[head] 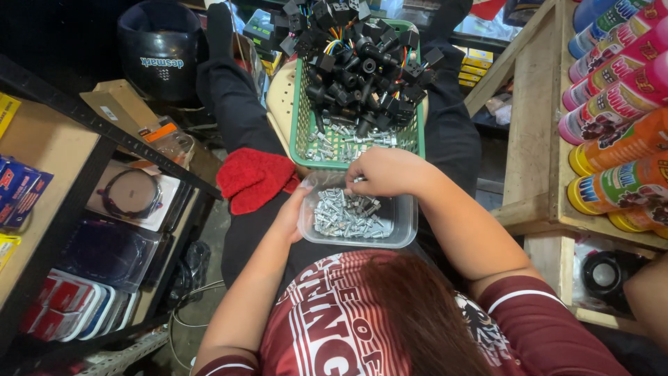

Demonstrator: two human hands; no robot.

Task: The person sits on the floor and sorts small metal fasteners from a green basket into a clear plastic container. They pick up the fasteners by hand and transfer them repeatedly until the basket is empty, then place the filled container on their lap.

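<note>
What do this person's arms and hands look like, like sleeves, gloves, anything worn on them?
Both hands, the left hand and the right hand, are bare: no gloves, and no rings, watch or bracelet show. The forearms are uncovered too. Short maroon sleeves with a thin white stripe near the hem end at the upper arms, part of a maroon shirt with white lettering.
</note>
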